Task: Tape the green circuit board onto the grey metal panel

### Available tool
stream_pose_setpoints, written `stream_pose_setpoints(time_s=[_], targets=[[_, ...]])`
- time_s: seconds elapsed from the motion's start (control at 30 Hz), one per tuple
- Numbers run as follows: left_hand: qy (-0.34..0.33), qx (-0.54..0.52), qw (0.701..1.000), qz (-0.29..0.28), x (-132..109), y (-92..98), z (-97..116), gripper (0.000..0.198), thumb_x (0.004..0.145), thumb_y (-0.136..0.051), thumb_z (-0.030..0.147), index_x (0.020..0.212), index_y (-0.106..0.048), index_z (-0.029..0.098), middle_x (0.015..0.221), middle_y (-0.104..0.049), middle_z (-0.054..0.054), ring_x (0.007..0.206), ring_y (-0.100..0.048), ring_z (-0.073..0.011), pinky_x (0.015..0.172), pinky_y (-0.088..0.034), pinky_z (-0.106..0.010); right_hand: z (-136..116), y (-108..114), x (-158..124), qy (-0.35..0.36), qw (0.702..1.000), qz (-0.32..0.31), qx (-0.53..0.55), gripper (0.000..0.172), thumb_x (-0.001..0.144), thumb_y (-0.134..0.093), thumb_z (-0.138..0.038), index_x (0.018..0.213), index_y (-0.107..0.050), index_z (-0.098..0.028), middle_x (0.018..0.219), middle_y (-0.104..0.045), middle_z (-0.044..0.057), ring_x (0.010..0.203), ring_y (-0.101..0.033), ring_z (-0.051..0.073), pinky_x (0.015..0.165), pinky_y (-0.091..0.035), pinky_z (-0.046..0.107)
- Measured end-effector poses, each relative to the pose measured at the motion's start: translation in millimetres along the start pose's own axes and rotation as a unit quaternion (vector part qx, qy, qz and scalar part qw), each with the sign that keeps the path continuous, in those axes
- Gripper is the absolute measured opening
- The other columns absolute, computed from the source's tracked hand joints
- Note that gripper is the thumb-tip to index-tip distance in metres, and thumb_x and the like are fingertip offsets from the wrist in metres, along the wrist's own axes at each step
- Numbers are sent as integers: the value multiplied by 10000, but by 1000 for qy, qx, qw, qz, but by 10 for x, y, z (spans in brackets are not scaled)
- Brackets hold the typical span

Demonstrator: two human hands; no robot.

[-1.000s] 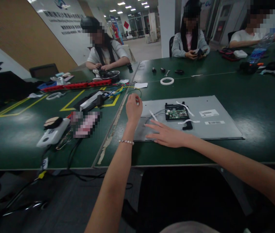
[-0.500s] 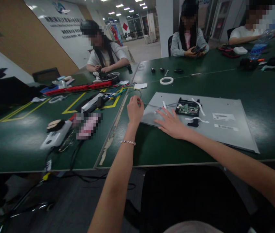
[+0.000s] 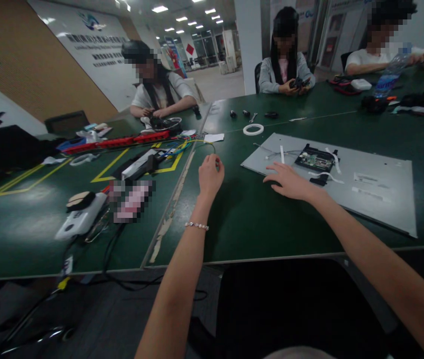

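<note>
A grey metal panel [image 3: 376,192] lies on the green table [image 3: 257,224], turned at an angle to the right. It carries a small green circuit board [image 3: 315,159], white tape strips and thin wires. My right hand [image 3: 290,180] rests flat with fingers spread on the panel's near left edge. My left hand [image 3: 210,174], with a bead bracelet at the wrist, is closed over the bare table left of the panel; a thin wire runs by its fingertips, and what it holds is hidden.
A white tape roll [image 3: 253,129] lies beyond the panel. To the left are a red power strip [image 3: 122,139], cables, a white device [image 3: 81,219] and yellow floor-style markings. Three people sit at the table's far side, working with their own hands. A water bottle [image 3: 387,80] stands far right.
The panel has slid and turned to the right under my right hand. My left hand stayed closed in nearly the same place.
</note>
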State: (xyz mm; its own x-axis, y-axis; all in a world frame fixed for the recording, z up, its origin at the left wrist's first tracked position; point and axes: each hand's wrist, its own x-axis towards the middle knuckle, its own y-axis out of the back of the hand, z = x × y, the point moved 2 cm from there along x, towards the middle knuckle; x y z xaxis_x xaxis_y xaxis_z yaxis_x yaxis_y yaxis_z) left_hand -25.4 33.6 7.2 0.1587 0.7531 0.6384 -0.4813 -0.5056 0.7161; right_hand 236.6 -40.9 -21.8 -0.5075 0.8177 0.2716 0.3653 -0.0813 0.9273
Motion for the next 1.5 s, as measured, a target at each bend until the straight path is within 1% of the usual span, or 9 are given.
stream_pose_setpoints(time_s=[0.17,0.43,0.83,0.97,1.03,1.1,1.23,1.33,1.5], targets=[[-16,-3,999,-39,-19,-48,-2,94,875,-457,149,874,-534,203,880,-582,-59,807,-578,-185,774,-440,-314,105,-84,-27,-7,998,-38,42,474,930,-348,-242,1366,-529,-201,1473,-396,48,1376,-324,248,1124,-295,490],[-35,-6,996,-79,-86,-149,-2,80,896,-452,189,858,-521,207,859,-578,-44,804,-584,-177,780,-453,-310,350,-282,69,-76,996,-37,6,539,942,-300,-262,1473,-380,-212,1535,-279,30,1417,-234,252,1138,-259,481],[-29,-14,993,-114,-138,-195,-55,85,886,-453,179,870,-532,206,889,-591,-56,840,-589,-183,790,-465,-319,1106,-212,218,-241,960,-3,-143,542,949,-222,-299,1430,-441,-176,1486,-357,121,1333,-354,320,1035,-335,540],[-29,-15,992,-121,-146,-201,-79,80,879,-461,180,879,-537,206,893,-595,-60,855,-589,-192,803,-468,-331,1338,-116,204,-287,941,-13,-181,544,951,-221,-368,1376,-500,-174,1382,-476,160,1229,-459,331,1022,-268,625],[-27,-12,992,-124,-144,-205,-87,81,876,-463,178,880,-539,205,894,-596,-61,861,-590,-195,808,-469,-334,1480,-36,159,-274,939,-32,-205,540,942,-256,-405,1332,-541,-162,1317,-533,161,1185,-493,324,1043,-204,640],[-25,-10,991,-129,-142,-210,-86,85,873,-464,174,879,-543,204,899,-597,-63,865,-590,-196,813,-471,-334,1641,44,62,-219,948,-58,-222,526,929,-301,-422,1323,-550,-177,1303,-551,137,1200,-480,321,1058,-188,624],[-29,-10,989,-143,-146,-217,-59,97,865,-469,161,879,-556,202,908,-600,-66,885,-587,-201,822,-472,-338,1932,127,-254,-122,970,-60,-203,544,928,-324,-381,1415,-449,-176,1396,-477,118,1266,-433,279,1048,-315,490],[-34,-8,987,-159,-156,-221,-35,111,859,-476,155,880,-575,199,924,-604,-72,913,-584,-209,841,-471,-349,2011,104,-434,-129,972,-34,-195,556,949,-282,-382,1433,-422,-148,1450,-413,127,1298,-409,259,1043,-342,440],[-40,-1,983,-179,-168,-237,-29,134,859,-476,158,878,-603,197,944,-605,-76,927,-582,-215,850,-474,-357,1937,56,-483,-177,961,-17,-211,535,968,-233,-386,1440,-417,-213,1469,-397,98,1316,-394,263,1070,-264,532]])
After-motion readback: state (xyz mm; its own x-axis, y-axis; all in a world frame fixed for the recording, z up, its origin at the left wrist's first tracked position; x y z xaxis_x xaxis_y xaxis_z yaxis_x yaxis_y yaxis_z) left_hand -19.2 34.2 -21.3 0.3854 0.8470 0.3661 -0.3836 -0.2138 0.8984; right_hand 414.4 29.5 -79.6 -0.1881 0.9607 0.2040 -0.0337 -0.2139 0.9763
